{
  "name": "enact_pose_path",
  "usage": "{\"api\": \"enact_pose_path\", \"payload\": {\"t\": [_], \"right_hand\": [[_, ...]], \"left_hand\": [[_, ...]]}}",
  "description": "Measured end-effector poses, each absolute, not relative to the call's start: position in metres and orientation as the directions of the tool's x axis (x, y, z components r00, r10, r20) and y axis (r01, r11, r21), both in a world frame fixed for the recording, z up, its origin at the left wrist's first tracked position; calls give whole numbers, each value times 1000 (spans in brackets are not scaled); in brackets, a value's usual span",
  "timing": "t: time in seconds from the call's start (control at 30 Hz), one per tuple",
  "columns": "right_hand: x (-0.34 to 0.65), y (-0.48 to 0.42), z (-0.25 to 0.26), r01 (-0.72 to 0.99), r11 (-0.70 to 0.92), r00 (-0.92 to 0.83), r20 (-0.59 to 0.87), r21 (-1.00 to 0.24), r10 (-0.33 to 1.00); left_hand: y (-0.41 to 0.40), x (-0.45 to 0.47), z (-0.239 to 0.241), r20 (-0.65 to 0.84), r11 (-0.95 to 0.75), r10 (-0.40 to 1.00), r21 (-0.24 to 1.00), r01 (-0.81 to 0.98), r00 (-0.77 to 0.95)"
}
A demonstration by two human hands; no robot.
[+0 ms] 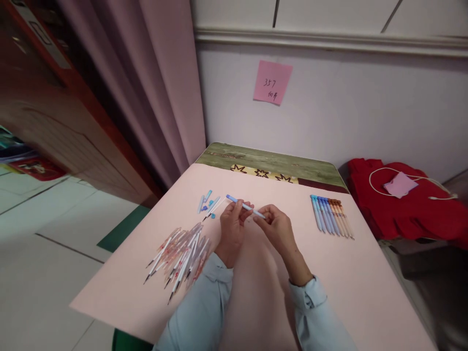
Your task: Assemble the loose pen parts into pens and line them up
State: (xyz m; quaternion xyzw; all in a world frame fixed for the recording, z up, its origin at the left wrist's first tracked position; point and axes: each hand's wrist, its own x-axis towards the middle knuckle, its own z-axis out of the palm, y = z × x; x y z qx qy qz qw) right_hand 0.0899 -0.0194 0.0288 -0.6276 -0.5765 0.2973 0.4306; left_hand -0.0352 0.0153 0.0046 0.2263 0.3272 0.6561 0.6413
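Note:
A blue pen (246,206) is held between my two hands over the middle of the table, its darker end to the upper left. The fingers of my left hand (234,222) close round its barrel. At the pale lower-right end, my right hand (275,225) pinches the tip. Just left of my left hand lie loose blue pen parts (209,201) and a couple of white refills (214,209). Nearer me on the left spreads a pile of refills and clear tubes (179,256). Off to the right, a row of finished-looking pens (331,217) runs from blue to brown.
Pink covering lies over the table (365,292), with a green wood-patterned strip (270,158) at the back. A red cloth (402,209) with a white cable sits beyond the right edge. A curtain (164,73) and wooden door (73,112) stand to the left.

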Motion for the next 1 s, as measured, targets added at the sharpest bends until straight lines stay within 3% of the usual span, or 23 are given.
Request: {"api": "enact_pose_path", "payload": {"t": [0.33, 0.57, 0.7, 0.87, 1.0], "right_hand": [[83, -19, 30, 381, -83, 103, -47, -921, 994], [87, -18, 26, 470, 13, 195, 118, -883, 974], [89, -19, 27, 378, -46, 146, 10, -925, 989], [85, -19, 26, 102, -184, -5, -186, -978, 983], [87, -18, 22, 208, -121, -30, -130, -971, 991]], "left_hand": [[14, -33, 5, -100, 85, 995, 715, -694, 18], [15, -35, 8, -125, 79, 992, 749, -657, -24], [14, -35, 6, -124, 104, 992, 790, -605, 8], [14, -37, 3, -143, 122, 990, 825, -553, 4], [14, -38, 3, -106, 70, 993, 879, -471, -51]]}}
